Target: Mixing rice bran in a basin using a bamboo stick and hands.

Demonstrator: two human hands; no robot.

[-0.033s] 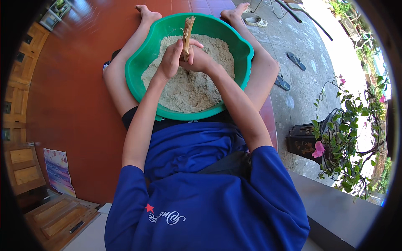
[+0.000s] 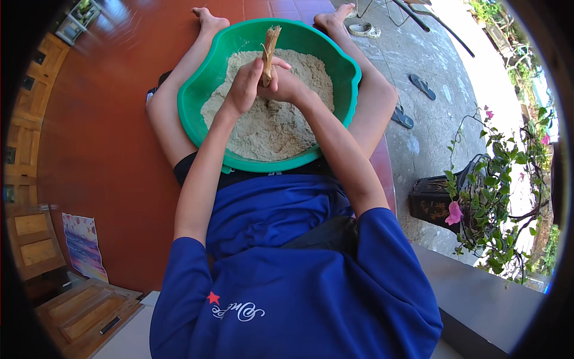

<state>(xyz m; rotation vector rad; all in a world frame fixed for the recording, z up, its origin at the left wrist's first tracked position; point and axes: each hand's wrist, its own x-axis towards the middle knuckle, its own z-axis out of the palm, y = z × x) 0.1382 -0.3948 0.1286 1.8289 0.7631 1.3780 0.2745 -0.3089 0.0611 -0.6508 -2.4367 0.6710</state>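
Between my spread legs rests a green plastic basin [image 2: 190, 99] with a pale, crumbly, powdery material [image 2: 257, 134] inside. Over its middle, my left hand [image 2: 243, 88] and my right hand [image 2: 286, 85] come together around a dry, light-brown stick [image 2: 270, 46]. The stick stands nearly upright, its frayed top end rising above my fingers. My left palm lies against one side of it with the thumb up. From the other side my right hand closes on it, and its fingers are partly hidden. Below the hands, the stick's lower end is hard to make out.
I sit on a red tiled floor [image 2: 113, 155]. To the right, flip-flops [image 2: 423, 87] and a pale clog [image 2: 365, 30] lie on grey concrete, near a dark planter [image 2: 427, 197] with pink flowers. Wooden doors [image 2: 36, 239] and a colourful poster [image 2: 85, 245] are at the left.
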